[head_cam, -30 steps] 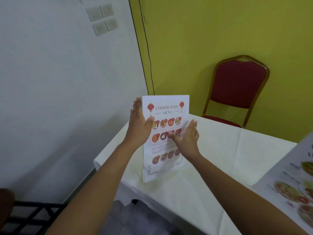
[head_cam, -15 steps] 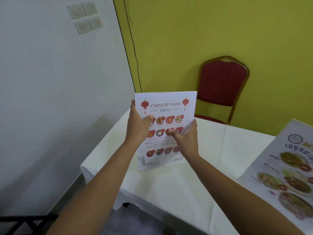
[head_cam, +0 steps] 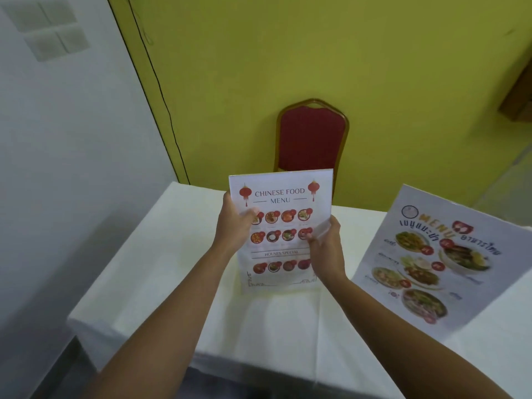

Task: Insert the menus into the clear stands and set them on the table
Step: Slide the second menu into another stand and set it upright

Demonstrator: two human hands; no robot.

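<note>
A white "Chinese Food Menu" sheet stands upright inside a clear stand over the white-clothed table. My left hand grips its left edge, thumb on the front. My right hand pinches the right edge of the stand about halfway up. I cannot tell whether its lower edge touches the cloth. A second menu with food photos and Thai lettering stands tilted at the right of the table.
A red padded chair with a gold frame stands behind the table against the yellow wall. A white wall with switch plates is on the left. The table's near edge drops to the floor at lower left.
The Chinese menu, held in both hands, has been lifted off the cloth and brought to face me. The view has swung right, bringing the second menu fully into sight.
</note>
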